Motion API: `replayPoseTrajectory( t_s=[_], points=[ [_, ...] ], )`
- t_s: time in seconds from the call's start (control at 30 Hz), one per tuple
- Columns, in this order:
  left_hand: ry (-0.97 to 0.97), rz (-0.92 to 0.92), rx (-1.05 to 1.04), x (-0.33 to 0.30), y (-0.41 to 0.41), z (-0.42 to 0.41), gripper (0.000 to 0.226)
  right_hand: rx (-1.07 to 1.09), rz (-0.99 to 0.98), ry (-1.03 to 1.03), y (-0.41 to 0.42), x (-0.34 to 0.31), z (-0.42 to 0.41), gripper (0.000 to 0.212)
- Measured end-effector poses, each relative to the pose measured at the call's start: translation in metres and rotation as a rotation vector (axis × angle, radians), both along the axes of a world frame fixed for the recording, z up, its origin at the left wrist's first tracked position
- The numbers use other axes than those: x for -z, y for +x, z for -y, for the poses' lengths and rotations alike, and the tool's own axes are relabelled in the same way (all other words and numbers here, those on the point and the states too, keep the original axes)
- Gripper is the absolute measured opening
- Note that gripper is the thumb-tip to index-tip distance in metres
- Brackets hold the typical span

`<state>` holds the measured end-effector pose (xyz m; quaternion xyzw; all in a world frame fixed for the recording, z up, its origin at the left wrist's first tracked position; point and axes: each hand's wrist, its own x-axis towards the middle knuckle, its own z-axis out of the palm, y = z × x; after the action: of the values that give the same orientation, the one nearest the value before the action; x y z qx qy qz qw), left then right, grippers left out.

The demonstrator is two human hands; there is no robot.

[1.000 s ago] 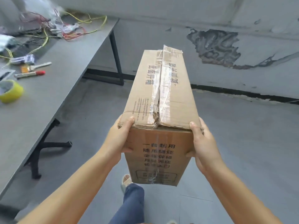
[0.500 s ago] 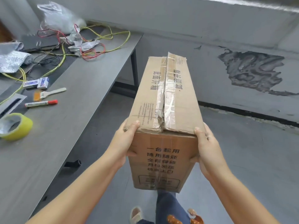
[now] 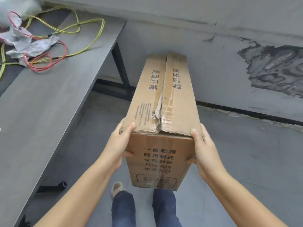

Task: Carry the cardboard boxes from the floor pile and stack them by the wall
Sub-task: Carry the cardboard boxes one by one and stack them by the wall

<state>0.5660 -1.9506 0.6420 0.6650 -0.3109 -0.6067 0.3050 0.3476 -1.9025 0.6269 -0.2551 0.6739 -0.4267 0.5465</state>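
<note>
One cardboard box [image 3: 161,112], held in the air, gripped at its near end by left hand [image 3: 118,143] and right hand [image 3: 204,146]. One table [image 3: 49,99] edge lay left; bare floor [image 3: 246,153] right, towards the wall [image 3: 180,30].

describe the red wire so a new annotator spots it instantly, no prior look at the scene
Start at the long grey table along the left side. At its far end lies a tangle beside crumpled plastic wrap. The red wire is the thin one looped nearest the table's middle, unlike the thicker yellow-green cable that sweeps wide toward the wall.
</note>
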Motion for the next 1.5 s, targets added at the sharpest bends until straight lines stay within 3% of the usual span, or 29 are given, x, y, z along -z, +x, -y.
replayPoseTrajectory(
  t_s=[0.13, 0.37, 0.57, 0.67, 0.8, 0.93, 1.17, 1.33, 1.5],
  points=[
    [0.023, 0.02, 0.028, 0.093, 0.01, 0.029, 0.034, 0.059, -0.016, 0.044, 0.012, 0.09, 0.027, 0.045],
    [0.09, 0.076, 0.056, 0.239, 0.054, 0.005, 0.043, 0.055, 0.032, 0.223, 0.062, 0.229, -0.008, 0.056],
    [0.354, -0.005, 0.034, 0.285, 0.062, 0.009, 0.022, 0.083, 0.085, 0.317, 0.078, 0.277, 0.002, 0.061],
    [0.413, -0.064, -0.026, 0.3, 0.05, 0.033, 0.03, 0.105, 0.062, 0.314, 0.067, 0.289, 0.027, 0.058],
    [0.382, -0.086, -0.152, 0.311, 0.055, 0.053, 0.033, -0.005, 0.067, 0.333, 0.066, 0.299, 0.045, 0.057],
    [0.411, -0.026, -0.048, 0.321, 0.07, 0.047, 0.019, -0.001, 0.03, 0.365, 0.079, 0.311, 0.034, 0.059],
    [0.444, 0.09, 0.092, 0.317, 0.072, 0.05, 0.025, -0.109, 0.008, 0.402, 0.066, 0.306, 0.041, 0.054],
    [0.405, 0.285, 0.23, 0.269, 0.066, 0.056, 0.037, -0.322, -0.134, 0.504, 0.047, 0.259, 0.045, 0.072],
    [0.35, 0.281, 0.29, 0.17, 0.071, 0.04, 0.044, -0.436, -0.215, 0.458, 0.022, 0.164, 0.011, 0.058]
  ],
)
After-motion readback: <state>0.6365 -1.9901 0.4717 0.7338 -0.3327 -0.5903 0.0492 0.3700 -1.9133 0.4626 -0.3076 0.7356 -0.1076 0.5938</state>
